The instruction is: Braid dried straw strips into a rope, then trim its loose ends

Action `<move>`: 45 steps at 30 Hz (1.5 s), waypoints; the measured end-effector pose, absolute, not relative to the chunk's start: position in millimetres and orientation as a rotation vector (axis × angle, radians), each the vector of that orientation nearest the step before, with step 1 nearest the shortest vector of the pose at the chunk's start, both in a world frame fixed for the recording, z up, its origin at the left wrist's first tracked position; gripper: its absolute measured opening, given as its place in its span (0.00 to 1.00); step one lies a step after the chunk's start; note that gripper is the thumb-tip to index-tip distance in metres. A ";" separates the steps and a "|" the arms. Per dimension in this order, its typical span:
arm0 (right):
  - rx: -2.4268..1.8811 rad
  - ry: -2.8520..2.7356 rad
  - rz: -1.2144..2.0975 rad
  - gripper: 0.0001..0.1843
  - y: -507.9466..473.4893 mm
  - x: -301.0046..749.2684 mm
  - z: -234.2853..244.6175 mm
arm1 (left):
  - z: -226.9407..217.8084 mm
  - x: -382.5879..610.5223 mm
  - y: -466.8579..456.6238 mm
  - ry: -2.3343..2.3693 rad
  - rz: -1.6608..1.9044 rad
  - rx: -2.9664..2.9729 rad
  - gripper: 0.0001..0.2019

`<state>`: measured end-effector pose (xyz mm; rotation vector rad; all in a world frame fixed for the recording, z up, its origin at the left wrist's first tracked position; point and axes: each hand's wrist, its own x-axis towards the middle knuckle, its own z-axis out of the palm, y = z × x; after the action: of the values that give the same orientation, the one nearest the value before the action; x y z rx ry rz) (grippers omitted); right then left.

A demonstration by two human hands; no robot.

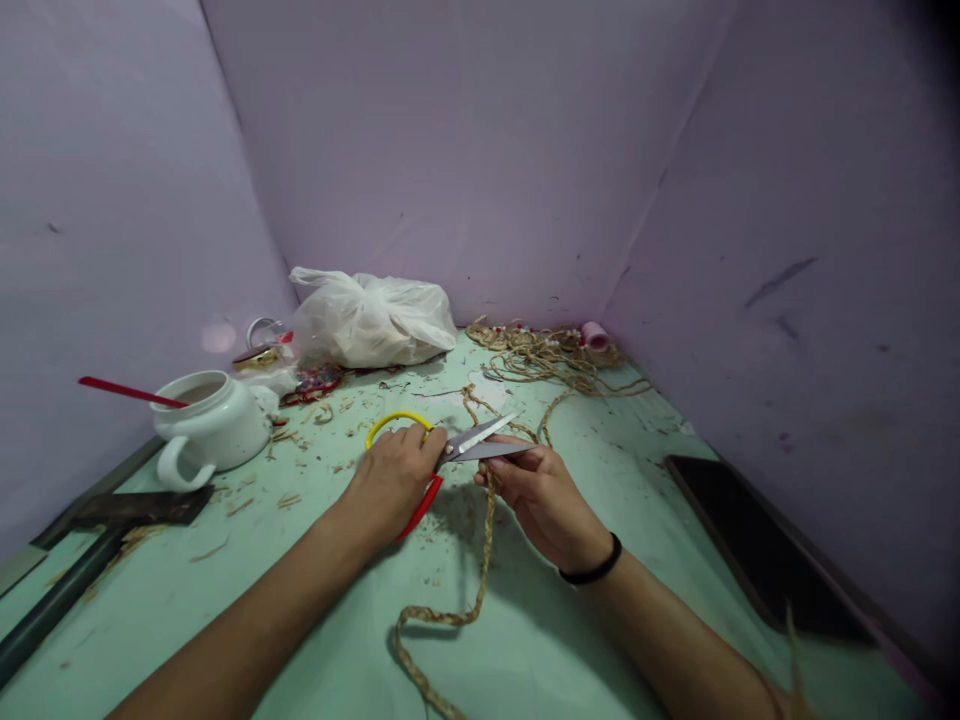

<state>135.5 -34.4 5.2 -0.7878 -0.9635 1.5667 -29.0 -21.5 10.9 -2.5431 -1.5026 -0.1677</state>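
My left hand [401, 475] is closed on a pair of scissors [472, 445], which have one yellow and one red handle loop. Their blades are parted and point right, over my right hand's fingertips. My right hand [544, 500], with a black band at the wrist, pinches a braided straw-coloured cord [487, 540] just below the blades. From those fingers the cord runs down toward me in a bend. More of it lies beyond the hands. Whether the blades touch the cord I cannot tell.
A white pot [221, 425] with a red stick stands at left, near a hammer-like tool [142, 510]. Behind are a tied white plastic bag [375, 320] and a heap of cord [540, 355]. A dark phone [757, 545] lies at right. Scraps litter the green tabletop [315, 620].
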 end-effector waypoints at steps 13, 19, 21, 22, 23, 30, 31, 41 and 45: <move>-0.825 -0.797 1.605 0.15 -30.4 137.0 2.1 | 9.3 -43.5 -22.8 -1.920 -0.743 -2.569 0.14; -0.830 -0.847 1.596 0.16 -30.5 137.1 0.0 | 12.5 -39.8 -26.0 -1.878 -0.774 -2.536 0.15; -0.848 -0.881 1.577 0.16 -29.9 136.8 -0.9 | 13.8 -37.9 -25.9 -1.844 -0.711 -2.528 0.16; -0.860 -0.904 1.561 0.15 -29.6 136.6 -1.4 | 13.7 -37.1 -25.4 -1.822 -0.670 -2.527 0.16; -0.874 -0.931 1.536 0.15 -29.3 136.5 -1.8 | 13.0 -36.4 -24.8 -1.796 -0.620 -2.528 0.15; -1.070 -1.305 1.136 0.02 -30.2 138.7 -0.8 | 3.3 -35.1 -19.4 -1.559 -0.317 -2.452 0.15; -1.085 -1.342 1.099 0.01 -30.6 139.1 -0.1 | 2.8 -35.4 -18.8 -1.545 -0.304 -2.438 0.16; -1.179 -1.479 0.998 0.06 -33.4 140.3 5.7 | 3.0 -37.9 -18.0 -1.507 -0.279 -2.466 0.16; -1.190 -1.479 0.998 0.07 -33.9 141.3 8.0 | 6.4 -40.4 -18.0 -1.451 -0.273 -2.487 0.15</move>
<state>141.3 -33.9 8.0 -1.1905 -1.4793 0.9977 -40.4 -18.0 6.4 -2.4870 -1.4510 -0.2729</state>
